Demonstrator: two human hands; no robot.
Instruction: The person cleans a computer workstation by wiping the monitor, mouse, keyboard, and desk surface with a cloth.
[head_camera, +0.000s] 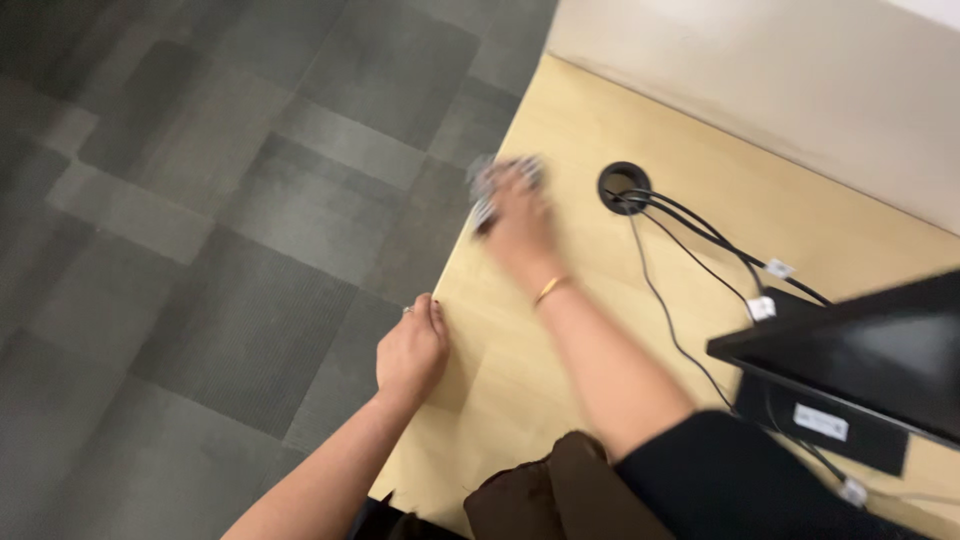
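- Right hand: grip pressed down on a grey-and-white cloth, fingers spread flat over it; motion blur hides whether the fingers clamp the fabric or only pin it.
- Cloth: bunched at the far left corner of the table, right at the edge, showing beyond and left of the fingertips.
- Long axis of cloth: not readable, blurred into a crumpled patch.
- Left hand: grip loosely curled, empty, resting on the near left edge of the table, well apart from the cloth.
- Nearer hand: right, already on the cloth; left hand nearer to the body.
- Round cable hole: just right of the right hand, with black cables running right toward a dark monitor at the right.
- Gold bangle on the right wrist.
- Grey carpet floor beyond the left table edge.
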